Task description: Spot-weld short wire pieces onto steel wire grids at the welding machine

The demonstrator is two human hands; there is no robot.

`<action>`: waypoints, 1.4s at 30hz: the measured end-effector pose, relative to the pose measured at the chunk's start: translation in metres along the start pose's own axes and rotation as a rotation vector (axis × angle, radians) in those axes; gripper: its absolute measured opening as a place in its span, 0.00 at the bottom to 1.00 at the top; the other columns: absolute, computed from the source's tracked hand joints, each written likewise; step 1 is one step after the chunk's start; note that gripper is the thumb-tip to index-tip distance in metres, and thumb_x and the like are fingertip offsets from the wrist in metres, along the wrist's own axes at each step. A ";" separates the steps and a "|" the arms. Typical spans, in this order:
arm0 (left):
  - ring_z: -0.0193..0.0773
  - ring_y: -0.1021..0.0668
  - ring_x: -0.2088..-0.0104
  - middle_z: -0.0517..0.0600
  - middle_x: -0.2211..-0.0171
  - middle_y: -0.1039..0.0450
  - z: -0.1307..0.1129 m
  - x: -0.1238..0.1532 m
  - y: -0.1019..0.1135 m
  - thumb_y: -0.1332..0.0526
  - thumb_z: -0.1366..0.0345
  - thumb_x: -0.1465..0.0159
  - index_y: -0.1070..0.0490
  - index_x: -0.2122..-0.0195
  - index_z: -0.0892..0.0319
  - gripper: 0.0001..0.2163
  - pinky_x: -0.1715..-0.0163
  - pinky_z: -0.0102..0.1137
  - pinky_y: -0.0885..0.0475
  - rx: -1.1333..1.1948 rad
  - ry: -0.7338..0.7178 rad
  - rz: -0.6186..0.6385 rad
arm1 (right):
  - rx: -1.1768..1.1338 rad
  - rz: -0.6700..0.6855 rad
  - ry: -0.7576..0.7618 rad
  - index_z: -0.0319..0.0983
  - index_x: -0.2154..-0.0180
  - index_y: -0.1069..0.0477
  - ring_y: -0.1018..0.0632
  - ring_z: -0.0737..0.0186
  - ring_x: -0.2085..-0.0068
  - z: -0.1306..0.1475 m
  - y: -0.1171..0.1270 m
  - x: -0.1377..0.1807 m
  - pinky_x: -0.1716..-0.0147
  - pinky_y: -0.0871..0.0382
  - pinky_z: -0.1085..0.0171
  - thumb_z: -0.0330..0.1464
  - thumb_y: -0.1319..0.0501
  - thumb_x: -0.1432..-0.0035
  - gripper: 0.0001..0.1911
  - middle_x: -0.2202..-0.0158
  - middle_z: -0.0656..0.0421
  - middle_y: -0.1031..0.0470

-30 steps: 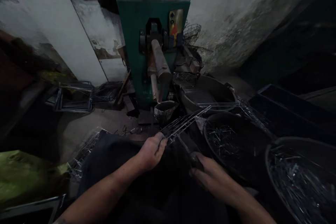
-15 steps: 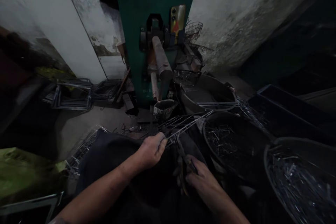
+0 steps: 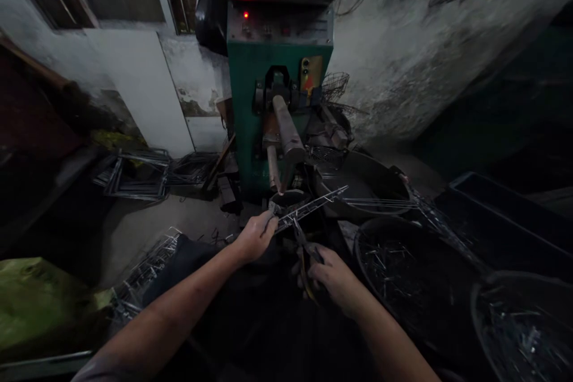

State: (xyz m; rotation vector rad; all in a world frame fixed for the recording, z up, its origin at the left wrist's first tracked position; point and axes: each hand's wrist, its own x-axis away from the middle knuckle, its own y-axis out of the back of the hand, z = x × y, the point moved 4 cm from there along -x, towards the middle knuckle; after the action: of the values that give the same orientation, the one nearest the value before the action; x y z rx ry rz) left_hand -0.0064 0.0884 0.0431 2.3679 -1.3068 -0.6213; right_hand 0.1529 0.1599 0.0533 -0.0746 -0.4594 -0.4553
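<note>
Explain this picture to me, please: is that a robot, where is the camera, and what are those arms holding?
No robot here: these are a person's own bare arms, seen from a camera worn on their head, looking forward and down. The left hand holds a thin metal wire grid. The right hand holds a pliers-like tool, its tip up at the grid; whether it grips a wire is hard to tell in this dim light. Ahead stands a green machine with a lit red lamp. Rectangular wire frames lie on the floor to the left, and to the right a dark tub holds small metal pieces.
</note>
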 end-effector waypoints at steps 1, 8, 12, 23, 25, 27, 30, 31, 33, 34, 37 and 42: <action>0.32 0.35 0.76 0.44 0.79 0.41 0.001 -0.004 0.003 0.54 0.59 0.35 0.43 0.75 0.57 0.13 0.72 0.28 0.41 0.000 -0.005 -0.018 | 0.008 0.002 -0.002 0.37 0.64 0.37 0.29 0.64 0.81 0.005 0.000 -0.004 0.82 0.36 0.67 0.30 0.49 0.67 0.20 0.80 0.61 0.29; 0.32 0.35 0.74 0.44 0.78 0.40 0.012 -0.028 0.012 0.53 0.60 0.35 0.41 0.76 0.58 0.13 0.71 0.28 0.39 0.008 -0.020 -0.096 | 0.097 -0.006 -0.004 0.37 0.67 0.36 0.30 0.65 0.83 0.022 0.005 -0.030 0.85 0.39 0.69 0.31 0.49 0.66 0.18 0.82 0.61 0.30; 0.32 0.35 0.74 0.44 0.78 0.40 0.018 -0.037 0.012 0.53 0.59 0.35 0.42 0.76 0.58 0.14 0.71 0.28 0.40 0.011 -0.017 -0.108 | 0.116 -0.020 -0.014 0.36 0.66 0.35 0.30 0.64 0.84 0.023 0.007 -0.040 0.86 0.39 0.69 0.31 0.50 0.66 0.19 0.83 0.61 0.30; 0.32 0.37 0.74 0.43 0.78 0.43 0.028 -0.049 0.009 0.54 0.59 0.35 0.44 0.77 0.58 0.14 0.71 0.28 0.41 0.065 -0.020 -0.113 | 0.136 -0.035 0.007 0.37 0.67 0.39 0.28 0.63 0.81 0.031 0.010 -0.053 0.84 0.37 0.68 0.30 0.51 0.69 0.19 0.81 0.60 0.29; 0.32 0.38 0.74 0.43 0.78 0.43 0.031 -0.050 0.007 0.54 0.58 0.35 0.44 0.76 0.58 0.14 0.71 0.28 0.42 0.092 -0.012 -0.111 | 0.138 -0.031 0.006 0.37 0.68 0.39 0.28 0.63 0.82 0.029 0.011 -0.054 0.84 0.37 0.68 0.30 0.50 0.69 0.18 0.81 0.60 0.29; 0.32 0.38 0.74 0.43 0.78 0.44 0.034 -0.050 0.006 0.54 0.57 0.35 0.44 0.76 0.58 0.14 0.72 0.28 0.42 0.122 0.001 -0.106 | 0.132 -0.033 0.001 0.38 0.68 0.40 0.28 0.63 0.82 0.028 0.012 -0.055 0.85 0.37 0.68 0.30 0.50 0.69 0.18 0.81 0.61 0.29; 0.32 0.37 0.73 0.43 0.77 0.43 0.038 -0.050 0.004 0.54 0.57 0.35 0.44 0.76 0.58 0.15 0.71 0.28 0.41 0.146 0.009 -0.102 | 0.141 -0.045 -0.021 0.38 0.70 0.39 0.29 0.63 0.83 0.025 0.012 -0.057 0.86 0.38 0.69 0.31 0.50 0.70 0.17 0.82 0.61 0.29; 0.32 0.37 0.73 0.44 0.77 0.43 0.039 -0.050 0.004 0.54 0.57 0.35 0.44 0.76 0.58 0.15 0.71 0.28 0.41 0.149 0.008 -0.102 | 0.153 -0.047 -0.024 0.38 0.71 0.39 0.29 0.64 0.84 0.025 0.012 -0.057 0.87 0.38 0.69 0.30 0.50 0.70 0.16 0.82 0.60 0.29; 0.32 0.38 0.73 0.44 0.77 0.44 0.039 -0.050 0.004 0.53 0.56 0.35 0.44 0.76 0.58 0.15 0.71 0.28 0.41 0.151 0.003 -0.099 | 0.168 -0.053 -0.018 0.38 0.72 0.39 0.29 0.64 0.84 0.026 0.011 -0.058 0.87 0.38 0.69 0.30 0.50 0.70 0.15 0.82 0.60 0.29; 0.32 0.38 0.73 0.44 0.77 0.44 0.038 -0.051 0.004 0.53 0.56 0.35 0.44 0.76 0.58 0.15 0.71 0.29 0.42 0.149 -0.001 -0.099 | 0.169 -0.062 -0.013 0.38 0.72 0.39 0.29 0.64 0.84 0.027 0.011 -0.058 0.87 0.38 0.69 0.30 0.50 0.70 0.15 0.82 0.60 0.29; 0.32 0.39 0.73 0.44 0.78 0.44 0.036 -0.054 0.006 0.53 0.56 0.36 0.44 0.77 0.58 0.15 0.71 0.29 0.42 0.149 -0.021 -0.107 | 0.167 -0.075 -0.012 0.39 0.72 0.40 0.30 0.64 0.84 0.029 0.011 -0.058 0.86 0.37 0.69 0.30 0.50 0.70 0.15 0.82 0.60 0.29; 0.32 0.39 0.74 0.44 0.78 0.44 0.038 -0.055 0.005 0.51 0.55 0.37 0.44 0.78 0.58 0.15 0.72 0.29 0.42 0.182 -0.013 -0.133 | 0.179 -0.077 -0.024 0.38 0.69 0.38 0.29 0.63 0.83 0.030 0.013 -0.057 0.85 0.38 0.68 0.30 0.51 0.70 0.19 0.82 0.61 0.29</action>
State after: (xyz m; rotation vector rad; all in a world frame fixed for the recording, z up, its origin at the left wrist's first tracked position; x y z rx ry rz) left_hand -0.0566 0.1291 0.0250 2.6198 -1.2672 -0.5788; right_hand 0.1007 0.1999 0.0548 0.1110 -0.5265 -0.4873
